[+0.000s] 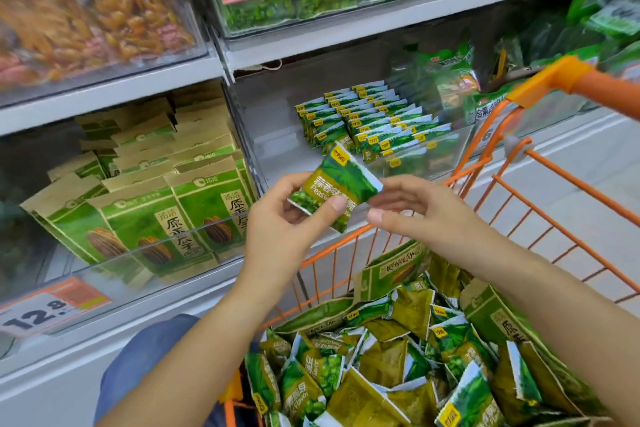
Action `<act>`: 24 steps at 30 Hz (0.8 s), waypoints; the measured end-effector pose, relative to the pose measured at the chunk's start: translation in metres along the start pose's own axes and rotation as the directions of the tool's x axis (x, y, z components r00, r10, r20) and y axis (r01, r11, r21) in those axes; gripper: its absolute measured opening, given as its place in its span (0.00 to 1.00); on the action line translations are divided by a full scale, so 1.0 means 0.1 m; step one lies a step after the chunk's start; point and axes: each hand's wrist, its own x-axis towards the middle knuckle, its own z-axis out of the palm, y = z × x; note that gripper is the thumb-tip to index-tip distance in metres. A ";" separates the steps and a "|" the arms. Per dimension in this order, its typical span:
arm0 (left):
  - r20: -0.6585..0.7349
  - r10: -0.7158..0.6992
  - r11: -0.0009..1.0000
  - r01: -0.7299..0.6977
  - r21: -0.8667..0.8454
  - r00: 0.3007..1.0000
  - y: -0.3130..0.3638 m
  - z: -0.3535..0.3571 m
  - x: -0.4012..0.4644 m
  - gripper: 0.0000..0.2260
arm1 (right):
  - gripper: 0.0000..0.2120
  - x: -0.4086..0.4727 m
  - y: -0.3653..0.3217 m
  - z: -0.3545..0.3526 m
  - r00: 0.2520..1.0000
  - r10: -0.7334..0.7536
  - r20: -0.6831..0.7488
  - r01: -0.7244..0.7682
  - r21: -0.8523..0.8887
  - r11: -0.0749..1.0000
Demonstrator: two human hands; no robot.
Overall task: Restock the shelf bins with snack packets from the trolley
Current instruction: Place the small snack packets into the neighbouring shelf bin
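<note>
Blur smeared the orange snacks up beyond the left hand, and the price tags were cropped. That hand pinched a green pea packet by thumb and fingers; the right hand, fingers loosely spread, touched its right corner. Behind both stood the clear bin of packets; below them the orange trolley was heaped with more.

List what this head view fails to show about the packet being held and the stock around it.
- Packet: lower print covered by the left hand thumb.
- Right hand: contact with the packet's edge unclear.
- Trolley: packets underneath buried by the top layer; bottom edge cuts it off.
- Top-left bin: contents blurred.
- Price tag: small print illegible.
</note>
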 end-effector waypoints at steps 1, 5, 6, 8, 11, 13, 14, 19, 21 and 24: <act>0.022 -0.018 0.999 0.019 -0.038 1.000 0.00 0.02 0.01 0.13 | 0.20 0.00 0.00 0.04 1.000 -0.016 0.025 0.015 0.042 0.999; 0.083 -0.020 0.998 0.025 -0.055 0.996 -0.01 0.07 0.03 0.14 | 0.13 0.00 0.01 0.08 0.998 -0.025 -0.059 0.037 0.207 0.978; 0.091 -0.012 1.000 0.014 -0.017 0.996 0.00 0.07 0.05 0.14 | 0.13 0.01 0.01 0.06 0.996 -0.035 -0.078 0.050 0.199 0.979; 0.111 -0.008 0.997 0.000 0.073 0.994 0.01 0.07 0.09 0.13 | 0.14 0.01 0.02 0.03 0.994 -0.058 -0.089 0.074 0.188 0.979; 0.161 -0.055 0.995 0.040 0.095 0.985 0.05 0.11 0.12 0.14 | 0.11 0.03 0.04 0.01 0.987 -0.103 -0.122 0.117 0.120 0.986; 0.202 -0.085 0.993 0.067 0.097 0.976 0.09 0.14 0.16 0.13 | 0.06 0.05 0.05 0.01 0.980 -0.102 -0.171 0.125 0.131 0.983; 0.215 -0.098 0.993 0.080 0.089 0.972 0.11 0.15 0.18 0.12 | 0.05 0.06 0.07 -0.01 0.976 -0.097 -0.197 0.124 0.130 0.984; 0.078 -0.084 0.980 0.068 0.186 0.993 0.20 0.21 0.48 0.05 | 0.18 0.10 0.13 -0.13 0.951 -0.079 -0.299 0.078 -0.013 0.997; -0.074 -0.077 0.979 0.089 0.184 0.994 0.15 0.21 0.76 0.10 | 0.23 0.09 0.14 -0.19 0.948 -0.134 -0.290 0.023 -0.356 0.934; -0.130 -0.167 0.956 0.193 0.221 0.977 -0.14 0.24 1.22 0.08 | 0.23 0.10 0.20 -0.22 0.961 -0.211 -0.179 0.003 -0.755 0.656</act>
